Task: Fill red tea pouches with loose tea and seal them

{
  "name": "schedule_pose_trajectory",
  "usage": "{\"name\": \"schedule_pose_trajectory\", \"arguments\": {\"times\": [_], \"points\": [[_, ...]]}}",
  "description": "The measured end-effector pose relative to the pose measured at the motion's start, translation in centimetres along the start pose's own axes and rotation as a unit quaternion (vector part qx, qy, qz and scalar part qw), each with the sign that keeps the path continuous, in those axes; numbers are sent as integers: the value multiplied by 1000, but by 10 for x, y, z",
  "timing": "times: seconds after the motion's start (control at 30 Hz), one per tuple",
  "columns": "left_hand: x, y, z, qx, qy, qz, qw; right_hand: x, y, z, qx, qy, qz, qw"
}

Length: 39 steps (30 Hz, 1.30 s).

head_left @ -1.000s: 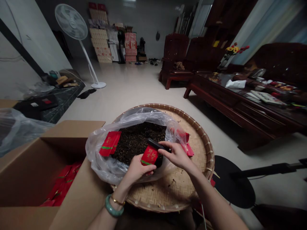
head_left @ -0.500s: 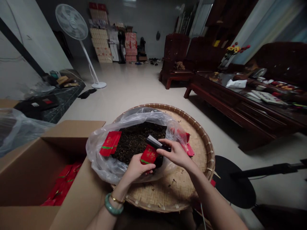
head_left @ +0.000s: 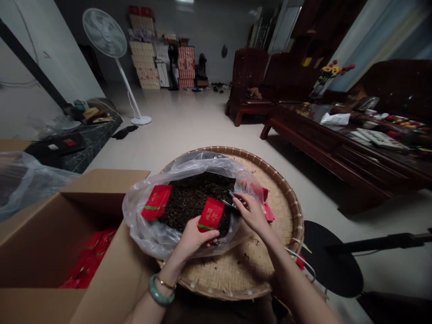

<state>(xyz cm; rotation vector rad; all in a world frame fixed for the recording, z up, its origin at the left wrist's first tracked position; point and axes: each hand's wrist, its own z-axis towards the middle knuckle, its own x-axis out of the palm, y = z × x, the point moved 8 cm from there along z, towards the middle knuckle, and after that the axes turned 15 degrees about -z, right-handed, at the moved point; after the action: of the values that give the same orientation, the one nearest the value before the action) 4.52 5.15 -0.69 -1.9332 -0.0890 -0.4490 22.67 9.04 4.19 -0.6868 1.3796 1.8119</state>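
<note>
My left hand [head_left: 195, 236] pinches a red packet [head_left: 212, 214] with gold characters and a green stripe, held over the dark loose tea leaves [head_left: 187, 200]. Just right of the packet, my right hand [head_left: 249, 211] grips a black handheld heat sealer [head_left: 231, 206], partly hidden by the fingers. Its narrow end is by the packet's upper right edge; whether they touch I cannot tell. The leaves fill an open clear plastic bag [head_left: 140, 236] on a round woven bamboo tray [head_left: 232, 276]. More red packets [head_left: 157, 201] lie stacked on the bag's left side.
An open cardboard box [head_left: 108, 265] at left holds several red packets [head_left: 91, 258]. Other red packets [head_left: 268, 211] lie on the tray's right side. A white cord [head_left: 308, 265] runs below my right forearm. Beyond are a black round stand base [head_left: 332, 258], a wooden table [head_left: 337, 157] and a white fan [head_left: 107, 36].
The sealer has moved right and down off the packet's top and turned in my right hand. The red packet now shows its full front. My left hand has stayed nearly in place.
</note>
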Motion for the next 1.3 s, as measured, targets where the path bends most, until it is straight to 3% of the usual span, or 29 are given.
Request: {"name": "schedule_pose_trajectory", "arguments": {"times": [0.13,0.33,0.5,0.73,0.93,1.0,1.07,1.13,1.2,1.23,1.3], "points": [[3,-2,0,15,13,13,1000,12,35,1,33,54,186,981],[-4,-40,6,117,-1,-58,991,21,60,-2,20,109,241,964],[-9,-49,11,144,-55,-116,981,27,55,-2,62,131,299,943],[-6,-34,12,91,-38,-171,980,36,48,-10,72,118,297,945],[-13,-35,13,101,-35,-180,978,65,46,-34,76,194,345,915],[-19,-34,14,120,-46,-177,976,63,24,-36,137,144,352,915],[-32,-35,12,162,-91,-141,972,47,-2,-34,209,33,357,910],[-43,-38,7,214,-144,-65,964,28,-11,-32,243,-74,360,898],[-47,-41,3,257,-171,15,951,19,7,-26,217,-96,380,894],[-47,-44,1,275,-174,48,944,21,26,-21,187,-59,396,897],[-47,-49,-2,304,-175,91,932,35,80,-13,76,98,441,889]]}}
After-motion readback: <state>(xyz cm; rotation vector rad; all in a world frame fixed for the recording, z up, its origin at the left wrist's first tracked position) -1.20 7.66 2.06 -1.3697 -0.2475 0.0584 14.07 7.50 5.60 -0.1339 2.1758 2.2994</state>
